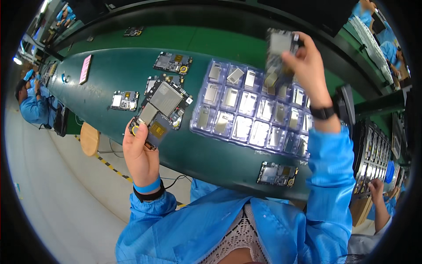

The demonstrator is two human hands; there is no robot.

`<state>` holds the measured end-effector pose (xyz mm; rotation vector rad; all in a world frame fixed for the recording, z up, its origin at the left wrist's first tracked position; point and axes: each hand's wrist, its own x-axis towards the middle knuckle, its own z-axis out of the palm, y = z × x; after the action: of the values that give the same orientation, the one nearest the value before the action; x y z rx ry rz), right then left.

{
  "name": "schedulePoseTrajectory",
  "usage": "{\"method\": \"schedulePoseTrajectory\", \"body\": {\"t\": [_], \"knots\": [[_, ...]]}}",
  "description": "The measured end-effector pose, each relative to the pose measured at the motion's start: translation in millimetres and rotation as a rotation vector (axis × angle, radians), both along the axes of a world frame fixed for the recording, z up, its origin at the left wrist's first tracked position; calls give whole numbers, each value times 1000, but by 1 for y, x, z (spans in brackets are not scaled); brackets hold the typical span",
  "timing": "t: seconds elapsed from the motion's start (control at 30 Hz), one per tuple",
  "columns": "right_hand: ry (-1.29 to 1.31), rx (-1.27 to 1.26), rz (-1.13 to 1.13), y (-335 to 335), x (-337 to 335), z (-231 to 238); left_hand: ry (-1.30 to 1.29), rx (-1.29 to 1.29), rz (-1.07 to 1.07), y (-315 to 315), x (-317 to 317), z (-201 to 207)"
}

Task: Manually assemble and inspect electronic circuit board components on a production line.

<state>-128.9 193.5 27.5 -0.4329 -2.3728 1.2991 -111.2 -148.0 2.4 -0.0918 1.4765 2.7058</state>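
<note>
My left hand (140, 149) is closed on a circuit board (163, 99) with silver metal shields and a gold patch, raised over the table and tilted. Beneath it, another circuit board (151, 82) is partly covered. My right hand (306, 66) grips a second circuit board (277, 48), blurred, above the far side of a clear plastic tray (200, 128). Silver metal shield covers (249, 103) of several sizes lie in the tray's compartments. Part of the tray is hidden behind my right hand and sleeve.
More circuit boards lie on the green table (171, 152): one board (172, 62) behind, one board (125, 100) left, one board (277, 174) near the front edge. A pink strip (85, 69) lies far left. A wooden stool (90, 139) stands beyond. Co-workers sit at left and right.
</note>
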Motion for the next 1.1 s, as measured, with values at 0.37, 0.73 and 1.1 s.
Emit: {"method": "schedulePoseTrajectory", "body": {"t": [0.37, 0.73, 1.1], "knots": [[-401, -1111, 141, -156, 163, -84, 49, 36, -190, 3, 15, -5], [-58, -1371, 38, -198, 205, -103, 26, -3, -293, -8, 18, -23], [-365, -913, 235, -195, 187, -93, -4, -57, -342, 15, 24, -34]]}}
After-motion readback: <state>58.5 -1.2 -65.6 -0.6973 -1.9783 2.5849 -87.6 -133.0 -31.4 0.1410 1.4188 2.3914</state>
